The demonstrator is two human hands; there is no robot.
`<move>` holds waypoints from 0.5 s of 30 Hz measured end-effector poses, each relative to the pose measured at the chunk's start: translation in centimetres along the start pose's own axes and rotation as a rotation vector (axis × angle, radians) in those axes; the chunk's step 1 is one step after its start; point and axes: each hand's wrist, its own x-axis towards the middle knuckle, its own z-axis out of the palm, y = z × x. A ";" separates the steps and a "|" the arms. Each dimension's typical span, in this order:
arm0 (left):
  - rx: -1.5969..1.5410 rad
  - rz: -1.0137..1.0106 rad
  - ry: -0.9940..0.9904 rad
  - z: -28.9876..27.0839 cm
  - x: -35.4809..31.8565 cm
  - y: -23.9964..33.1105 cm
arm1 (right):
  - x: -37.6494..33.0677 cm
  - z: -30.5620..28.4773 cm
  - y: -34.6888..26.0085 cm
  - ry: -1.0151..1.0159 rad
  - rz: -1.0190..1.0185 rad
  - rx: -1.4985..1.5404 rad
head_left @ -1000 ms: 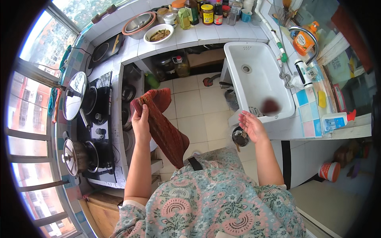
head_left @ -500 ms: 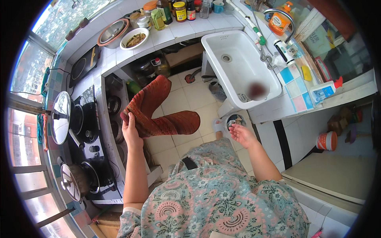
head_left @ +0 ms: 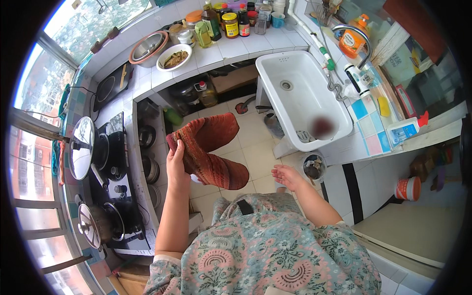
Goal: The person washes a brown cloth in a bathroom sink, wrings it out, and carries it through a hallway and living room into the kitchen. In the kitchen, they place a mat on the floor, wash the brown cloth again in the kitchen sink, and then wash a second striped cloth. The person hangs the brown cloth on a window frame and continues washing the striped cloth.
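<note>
My left hand (head_left: 176, 164) has its fingers pinched round one end of the red-brown cloth (head_left: 211, 150), which hangs folded at my twelve o'clock above the floor tiles, well short of the white sink (head_left: 300, 98) at two o'clock, while my right hand (head_left: 287, 176) floats open and empty.

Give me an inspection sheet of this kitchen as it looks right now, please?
Surface: white tiled counter, crowded at the back.
Job's things: reddish striped cloth, hanging folded over the floor.
Clutter: bowl of food, jars and bottles, metal basin.
Hands: left hand grips the cloth; right hand open, holding nothing.
Cables: hose by the white sink.
Surroundings: stove with pots on the left, windows, tiled floor.
</note>
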 end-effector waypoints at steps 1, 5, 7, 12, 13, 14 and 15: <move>-0.032 0.006 -0.019 1.1 -0.6 0.9 | 1.1 0.0 0.4 -0.001 0.041 -0.026; -0.193 -0.010 -0.047 4.1 -2.7 4.3 | 4.5 1.1 1.2 0.074 0.097 -0.315; -0.273 -0.043 -0.063 4.8 -3.7 6.0 | 5.9 1.4 0.9 -0.081 0.072 -0.165; -0.439 -0.008 -0.067 4.2 -3.4 9.1 | 4.6 2.0 -3.2 -0.449 0.138 0.339; -0.469 0.021 -0.057 3.5 -3.0 9.2 | 3.9 1.9 -4.5 -0.484 0.176 0.414; -0.489 0.019 -0.073 2.5 -2.3 9.6 | 3.3 1.8 -6.0 -0.486 0.166 0.454; -0.513 0.012 -0.087 1.1 -1.5 9.6 | 2.5 1.6 -7.6 -0.489 0.110 0.443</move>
